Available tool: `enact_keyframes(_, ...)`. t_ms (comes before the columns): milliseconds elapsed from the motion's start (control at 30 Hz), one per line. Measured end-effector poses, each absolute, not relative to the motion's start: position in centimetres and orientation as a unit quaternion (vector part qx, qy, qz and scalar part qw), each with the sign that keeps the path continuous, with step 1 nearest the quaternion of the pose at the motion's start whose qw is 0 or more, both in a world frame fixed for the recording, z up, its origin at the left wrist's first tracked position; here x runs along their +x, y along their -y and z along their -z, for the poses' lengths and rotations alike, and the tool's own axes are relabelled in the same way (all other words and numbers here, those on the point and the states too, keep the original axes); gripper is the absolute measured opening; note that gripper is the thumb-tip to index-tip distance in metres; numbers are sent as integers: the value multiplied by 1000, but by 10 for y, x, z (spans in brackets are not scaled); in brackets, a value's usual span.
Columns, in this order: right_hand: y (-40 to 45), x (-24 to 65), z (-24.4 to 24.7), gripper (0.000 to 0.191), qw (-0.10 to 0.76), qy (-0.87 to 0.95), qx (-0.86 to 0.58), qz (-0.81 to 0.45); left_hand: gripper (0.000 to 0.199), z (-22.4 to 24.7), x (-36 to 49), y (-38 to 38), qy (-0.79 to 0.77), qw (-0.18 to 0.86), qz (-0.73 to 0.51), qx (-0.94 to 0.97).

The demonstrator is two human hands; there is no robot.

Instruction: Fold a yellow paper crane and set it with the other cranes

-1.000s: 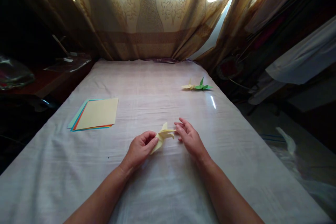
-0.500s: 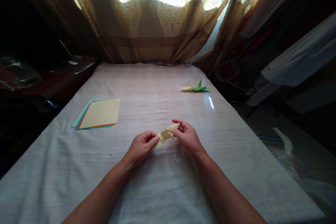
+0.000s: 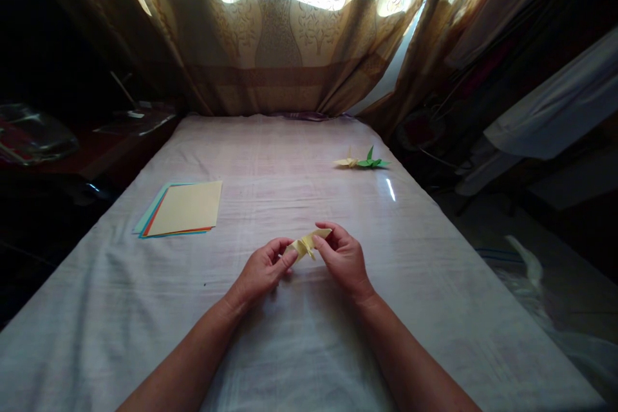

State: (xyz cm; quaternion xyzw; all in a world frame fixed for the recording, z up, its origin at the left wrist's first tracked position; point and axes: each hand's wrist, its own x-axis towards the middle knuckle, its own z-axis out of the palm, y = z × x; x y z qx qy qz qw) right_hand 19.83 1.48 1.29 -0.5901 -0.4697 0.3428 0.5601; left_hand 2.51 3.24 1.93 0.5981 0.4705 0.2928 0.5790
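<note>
A small folded piece of pale yellow paper (image 3: 305,245) is held between both hands above the cloth-covered surface. My left hand (image 3: 263,270) pinches its left end, thumb on top. On the other side, my right hand (image 3: 344,259) grips the right part between thumb and fingers, and a pointed tip shows above the thumb. Narrow folded points stick out at the paper's middle, toward me. Farther back on the right lie a cream folded paper bird (image 3: 346,162) and a green one (image 3: 371,161), touching or nearly so.
A stack of square coloured sheets (image 3: 186,209), cream on top, lies at the left on the pale cloth (image 3: 270,167). Patterned curtains (image 3: 270,51) hang behind the far edge. White clothing (image 3: 555,103) hangs at the right, and a dark red table (image 3: 101,148) stands at the left.
The folded paper has been turned and its wide left part is now less visible, with the narrow points showing in the middle. My left thumb has shifted slightly right.
</note>
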Motion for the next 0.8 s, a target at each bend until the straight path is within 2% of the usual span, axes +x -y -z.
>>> enact_keyframes(133,-10,198,-11,24,539,553,-597,-216,50,-20,21,-31,-480,477,-305,670)
enact_keyframes(300,-10,199,-7,23,544,571,-579,-205,61,-20,17,-31,-449,377,-303,751)
enact_keyframes(400,-13,195,-1,31,557,537,-575,-267,42,-21,18,-31,-428,353,-301,775)
enact_keyframes(467,-14,194,3,38,566,513,-561,-318,24,-21,20,-31,-427,366,-306,769)
enact_keyframes(533,-15,195,5,44,572,502,-554,-337,20,-19,22,-31,-446,401,-320,733)
enact_keyframes(600,-14,199,5,44,576,510,-562,-303,27,-16,23,-32,-471,453,-349,671)
enact_keyframes(667,-11,202,1,38,572,546,-568,-231,42,-14,24,-34,-480,511,-381,602)
enact_keyframes(800,-2,202,-14,31,523,668,-514,-126,64,-16,25,-36,-470,573,-427,518)
